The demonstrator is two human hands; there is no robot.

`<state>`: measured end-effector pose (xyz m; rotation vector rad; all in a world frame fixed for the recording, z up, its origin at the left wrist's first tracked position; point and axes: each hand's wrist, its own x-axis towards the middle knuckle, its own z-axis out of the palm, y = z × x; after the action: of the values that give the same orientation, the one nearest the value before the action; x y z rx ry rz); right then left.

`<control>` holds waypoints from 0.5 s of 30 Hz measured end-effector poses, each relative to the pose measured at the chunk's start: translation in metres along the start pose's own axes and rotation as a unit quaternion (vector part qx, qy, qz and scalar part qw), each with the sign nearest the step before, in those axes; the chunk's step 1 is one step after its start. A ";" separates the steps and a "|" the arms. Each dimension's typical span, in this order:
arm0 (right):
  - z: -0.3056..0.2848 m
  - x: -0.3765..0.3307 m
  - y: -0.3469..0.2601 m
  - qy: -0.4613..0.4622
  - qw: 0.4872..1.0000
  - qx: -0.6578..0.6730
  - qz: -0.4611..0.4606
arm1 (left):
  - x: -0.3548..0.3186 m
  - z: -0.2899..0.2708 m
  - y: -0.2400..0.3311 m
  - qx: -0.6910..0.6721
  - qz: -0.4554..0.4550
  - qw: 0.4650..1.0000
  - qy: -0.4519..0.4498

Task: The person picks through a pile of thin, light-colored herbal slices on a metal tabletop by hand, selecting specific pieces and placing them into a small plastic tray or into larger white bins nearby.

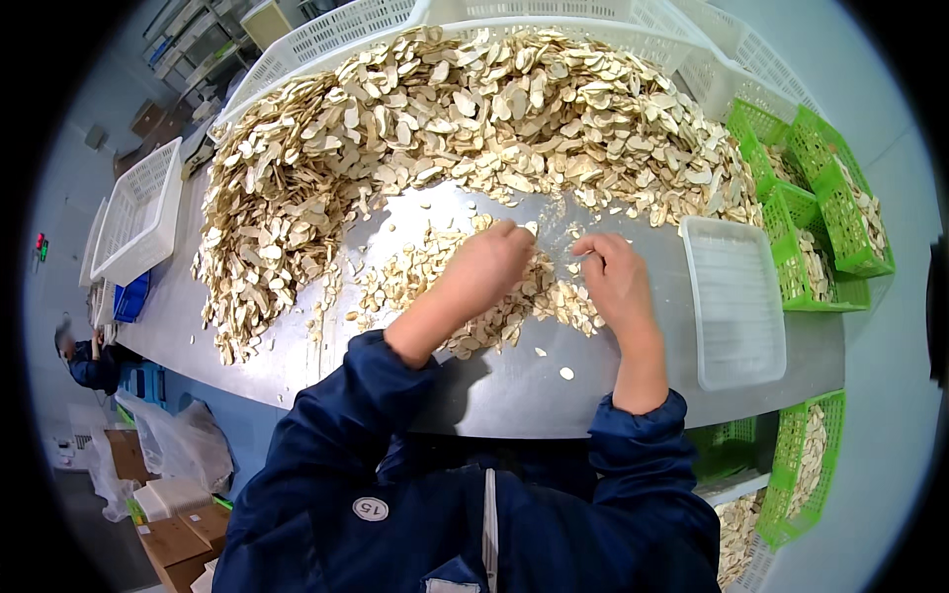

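Note:
My left hand (486, 267) is over a small heap of pale dried slices (407, 277) on the metal table. Its fingers are curled together, and a light slice shows right by the fingertips; whether they grip it is hard to see. To its right, my right hand (615, 282) hovers by the heap's right edge, its fingers bent in toward the thumb. Anything pinched there is too small to make out. Behind both hands rises a large curved pile of bigger slices (465, 109). A few loose slices (566, 374) lie nearer me.
A translucent white tray (736, 361) lies to the right. Green baskets (828, 292) holding slices stand past it. White crates (346, 35) line the table's far edge, and another white crate (138, 222) stands left. Another person (91, 366) is at far left.

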<state>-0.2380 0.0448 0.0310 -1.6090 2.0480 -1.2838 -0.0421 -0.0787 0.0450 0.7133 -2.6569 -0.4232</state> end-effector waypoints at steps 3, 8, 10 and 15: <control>0.002 0.000 -0.002 -0.033 0.999 -0.006 0.004 | -0.012 -0.026 -0.001 -0.066 -0.061 0.995 0.038; 0.018 -0.004 -0.018 -0.032 0.989 -0.001 -0.146 | -0.034 -0.036 -0.007 -0.077 -0.086 0.993 0.034; 0.026 -0.010 -0.025 -0.048 0.985 -0.021 -0.166 | -0.041 -0.039 -0.007 -0.090 -0.094 0.992 0.008; 0.036 -0.010 -0.016 -0.126 0.975 -0.054 -0.174 | -0.052 -0.042 -0.012 -0.096 -0.117 0.988 -0.004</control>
<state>-0.2005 0.0359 0.0189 -2.1306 1.7646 -1.0097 0.0222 -0.0688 0.0645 0.9644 -2.5035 -0.7354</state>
